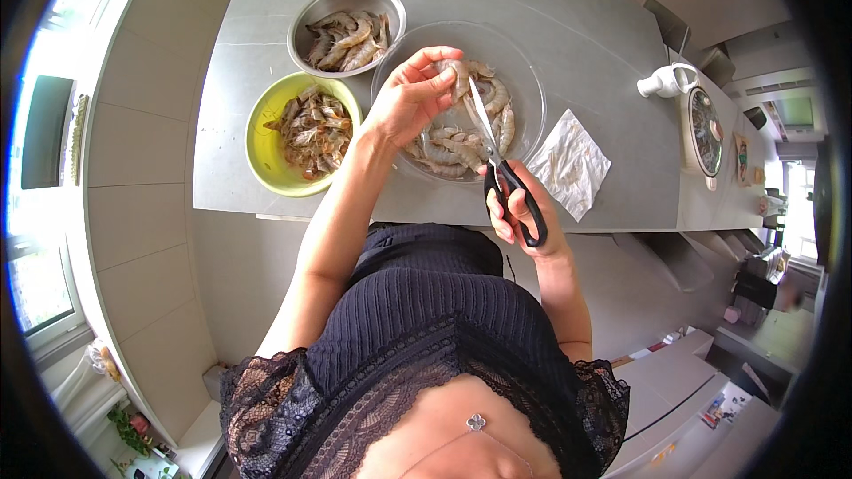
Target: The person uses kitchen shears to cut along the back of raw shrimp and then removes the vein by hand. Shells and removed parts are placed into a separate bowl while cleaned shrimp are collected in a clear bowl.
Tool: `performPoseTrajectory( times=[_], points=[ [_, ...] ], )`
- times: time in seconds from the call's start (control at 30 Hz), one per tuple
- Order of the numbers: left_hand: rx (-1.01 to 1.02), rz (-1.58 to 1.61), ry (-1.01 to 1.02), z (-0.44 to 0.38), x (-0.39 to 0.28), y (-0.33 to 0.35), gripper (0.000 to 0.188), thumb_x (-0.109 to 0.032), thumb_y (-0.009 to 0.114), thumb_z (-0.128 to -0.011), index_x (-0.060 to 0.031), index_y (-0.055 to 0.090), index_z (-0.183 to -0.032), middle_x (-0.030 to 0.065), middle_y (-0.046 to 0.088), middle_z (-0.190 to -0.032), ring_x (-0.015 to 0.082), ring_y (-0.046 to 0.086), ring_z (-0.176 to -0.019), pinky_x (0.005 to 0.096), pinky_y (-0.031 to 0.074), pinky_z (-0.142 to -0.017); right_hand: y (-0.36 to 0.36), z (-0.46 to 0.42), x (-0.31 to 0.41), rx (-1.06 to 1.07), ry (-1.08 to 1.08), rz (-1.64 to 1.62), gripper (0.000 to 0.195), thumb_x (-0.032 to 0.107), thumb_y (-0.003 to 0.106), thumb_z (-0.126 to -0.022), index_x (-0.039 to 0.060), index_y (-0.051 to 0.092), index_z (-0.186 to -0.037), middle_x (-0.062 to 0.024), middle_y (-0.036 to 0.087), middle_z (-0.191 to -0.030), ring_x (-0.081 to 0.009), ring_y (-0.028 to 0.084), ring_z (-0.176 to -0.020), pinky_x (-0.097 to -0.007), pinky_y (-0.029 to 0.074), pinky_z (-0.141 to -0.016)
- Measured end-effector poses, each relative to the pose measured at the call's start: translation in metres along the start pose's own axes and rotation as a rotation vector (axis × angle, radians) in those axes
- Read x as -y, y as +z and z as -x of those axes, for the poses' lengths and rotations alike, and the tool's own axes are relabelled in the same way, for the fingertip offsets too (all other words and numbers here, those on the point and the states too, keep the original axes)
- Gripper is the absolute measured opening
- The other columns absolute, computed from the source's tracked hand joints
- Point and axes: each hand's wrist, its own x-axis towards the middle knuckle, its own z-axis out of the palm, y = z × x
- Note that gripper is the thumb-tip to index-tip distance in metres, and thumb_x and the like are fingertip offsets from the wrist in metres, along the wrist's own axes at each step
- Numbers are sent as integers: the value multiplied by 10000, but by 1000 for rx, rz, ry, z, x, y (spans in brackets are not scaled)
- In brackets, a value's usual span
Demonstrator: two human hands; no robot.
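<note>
Between the thumb and fingers of my left hand (418,90) is a raw shrimp (460,85), held over a clear round bowl (536,90). My right hand (529,209) grips black-handled scissors (516,196) by the loops. Their blades point up and away from me, with the tips beside the held shrimp; whether they touch it I cannot tell. More shrimp (452,150) lie in the clear bowl beneath. A steel bowl (296,30) behind and left holds whole shrimp (349,40). Nearer on the left, a yellow-green bowl (259,153) contains shrimp heads and shell scraps (316,133).
A crumpled, stained white paper towel (571,165) lies on the grey table (599,46), right of the clear bowl. Farther right stand a white jug (665,82) and a lidded pan (705,133). The table's near edge runs just before my body. A person (765,293) is in the far right background.
</note>
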Motion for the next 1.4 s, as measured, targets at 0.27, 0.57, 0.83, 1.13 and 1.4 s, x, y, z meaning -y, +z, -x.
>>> performPoseTrajectory(
  times=[0.27, 0.57, 0.83, 1.13, 1.4],
  points=[
    [-14, -111, -5, -1, -13, 4, 246, -31, 670, -901, -85, 628, -1137, 19, 651, -994, 71, 607, -811, 204, 533, -726, 8, -8, -2, 30, -54, -39, 690, 484, 718, -850, 9, 437, -1264, -29, 523, -732, -73, 481, -455, -202, 395, -393],
    [82, -186, -10, -3, -19, -6, 260, -106, 665, -919, -79, 608, -1171, 67, 642, -1074, 222, 643, -996, 338, 543, -852, 7, -11, -3, -8, -62, 134, 487, 302, 673, -931, 5, 452, -1247, -5, 503, -628, -62, 439, -393, -202, 359, -351],
    [77, -171, 40, -7, -21, 3, 285, -159, 613, -960, -68, 587, -1229, 69, 638, -1051, 242, 644, -1019, 382, 539, -893, 9, -20, -10, -15, -74, 64, 561, 353, 692, -910, 6, 436, -1269, -24, 512, -619, -78, 449, -400, -215, 374, -367],
    [129, -489, -66, -17, -46, -5, 365, -207, 700, -902, -60, 603, -1222, 72, 662, -952, 240, 665, -972, 304, 500, -759, 8, -25, -6, 34, -99, 84, 568, 368, 686, -912, 6, 429, -1266, -34, 518, -625, -91, 469, -407, -220, 384, -382],
    [176, -448, 58, -22, -54, 3, 513, -234, 740, -871, -76, 473, -1280, 100, 654, -950, 294, 669, -961, 344, 502, -726, 12, -27, -1, -3, -59, 148, 537, 337, 683, -919, 11, 428, -1262, -37, 517, -617, -97, 484, -414, -226, 389, -388]
  ],
)
